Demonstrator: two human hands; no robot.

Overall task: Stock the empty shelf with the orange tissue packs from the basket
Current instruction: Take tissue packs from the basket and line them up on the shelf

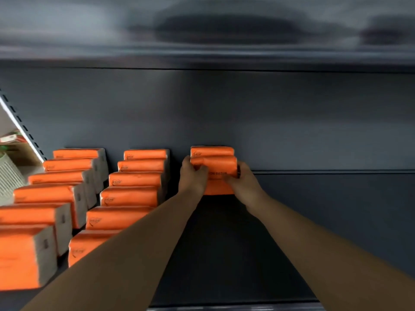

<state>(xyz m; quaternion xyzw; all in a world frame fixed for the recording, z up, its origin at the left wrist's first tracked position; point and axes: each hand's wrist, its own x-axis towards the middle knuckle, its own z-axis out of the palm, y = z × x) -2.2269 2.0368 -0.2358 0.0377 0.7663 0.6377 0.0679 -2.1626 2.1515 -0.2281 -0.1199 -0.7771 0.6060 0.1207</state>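
While both hands grip it, one orange tissue pack (219, 184) stands at the back of the dark shelf (235, 254), its front face toward the camera with black lettering partly readable between the fingers. Left hand (193, 176) is clamped on the pack's left edge, thumb over the front face; right hand (241, 180) is clamped on the right edge, fingers wrapped round the side. Directly behind the held pack, touching or nearly touching it — cannot tell which — a second orange pack (212, 151) stands against the grey back panel (292, 122). These two begin a third row.

Left of the hands, a middle row of orange packs (132, 194) runs from the back panel toward the shelf's front edge, each pack close behind the next; the left forearm (125, 250) crosses over its nearest packs. Further left, a second full row (58, 194) runs the same way, white-grey end faces visible on the right side of each pack; nearest packs are blurred. Rows are separated by narrow gaps of bare shelf.

Shelf surface right of the held pack is bare. Right forearm (314, 241) reaches in over it from lower right. Upper shelf underside (202, 30) spans the top — blurred. At far left, a perforated upright (20, 122) and a pale ribbed container (9, 173) beyond it; contents not discernible.
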